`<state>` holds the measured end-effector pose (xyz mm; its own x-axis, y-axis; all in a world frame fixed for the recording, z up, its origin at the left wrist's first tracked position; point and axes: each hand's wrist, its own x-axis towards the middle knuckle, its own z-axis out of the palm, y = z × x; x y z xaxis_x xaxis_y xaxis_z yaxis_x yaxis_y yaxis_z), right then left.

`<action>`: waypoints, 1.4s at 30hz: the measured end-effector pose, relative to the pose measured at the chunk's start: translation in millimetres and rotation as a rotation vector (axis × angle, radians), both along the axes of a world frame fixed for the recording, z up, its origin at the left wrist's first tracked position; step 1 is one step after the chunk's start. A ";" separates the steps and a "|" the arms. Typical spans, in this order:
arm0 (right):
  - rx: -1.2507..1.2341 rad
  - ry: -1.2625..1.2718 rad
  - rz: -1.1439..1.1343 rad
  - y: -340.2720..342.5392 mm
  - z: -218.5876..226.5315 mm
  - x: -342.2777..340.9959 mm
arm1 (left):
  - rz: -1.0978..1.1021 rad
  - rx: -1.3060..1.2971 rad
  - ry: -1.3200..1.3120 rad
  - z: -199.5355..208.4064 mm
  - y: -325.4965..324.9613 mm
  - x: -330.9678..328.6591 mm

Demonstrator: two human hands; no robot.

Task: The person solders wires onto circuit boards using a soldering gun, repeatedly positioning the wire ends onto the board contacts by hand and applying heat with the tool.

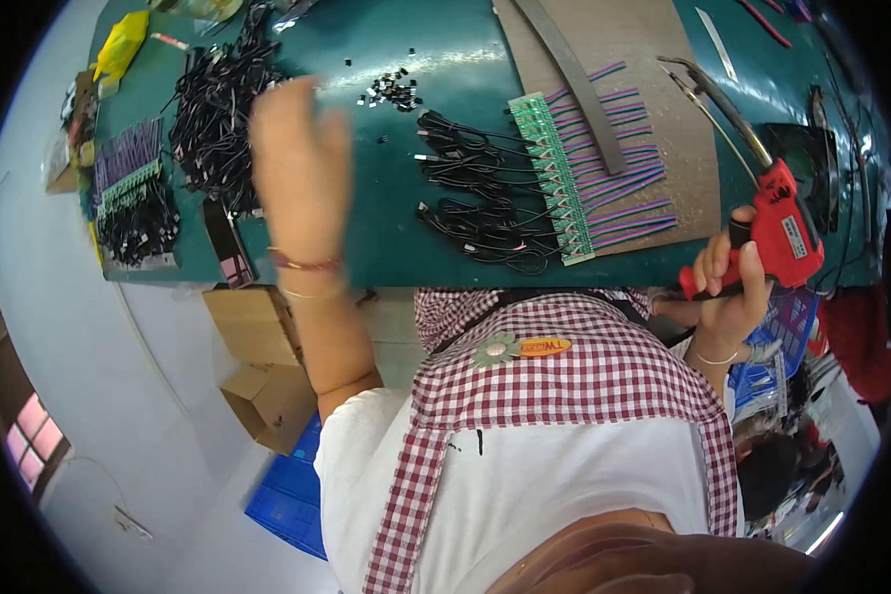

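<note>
My right hand (738, 265) is closed round the handle of a red soldering gun (790, 233), its metal tube and thin wire pointing up and to the left over the table. Smeared by motion, my left hand (305, 163) is over the table beside a big tangled pile of black cables (218, 124); its fingers are too blurred to read. Between the hands lies a long green circuit board strip (554, 183). Black cables (480, 188) run from its left side and pink-and-blue wires (624, 183) from its right. A grey metal bar (579, 89) lies across those wires.
Small black-and-silver connectors (394, 91) are scattered on the green table (445, 40). A brown board (678, 129) lies under the strip. Farther left are another wired board (131, 193) and a yellow object (121, 45). Cardboard boxes (267, 396) and a blue crate (292, 495) stand below the table.
</note>
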<state>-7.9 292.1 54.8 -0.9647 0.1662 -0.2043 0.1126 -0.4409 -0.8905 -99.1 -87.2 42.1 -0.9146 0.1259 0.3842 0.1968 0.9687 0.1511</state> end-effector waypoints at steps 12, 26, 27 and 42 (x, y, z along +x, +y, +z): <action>-0.009 0.050 0.078 -1.6 -0.7 -16.8 | 0.411 0.000 -0.201 -38.4 -60.4 28.3; -0.021 0.106 0.091 -3.2 10.4 -27.6 | -0.001 0.040 -0.349 -7.7 -10.2 69.7; -0.019 0.109 0.082 -4.3 11.5 -27.7 | -0.036 0.178 -0.320 -2.6 -10.1 67.5; 0.353 0.037 0.256 -89.8 13.8 -47.6 | -0.265 0.933 -0.396 22.2 120.1 54.7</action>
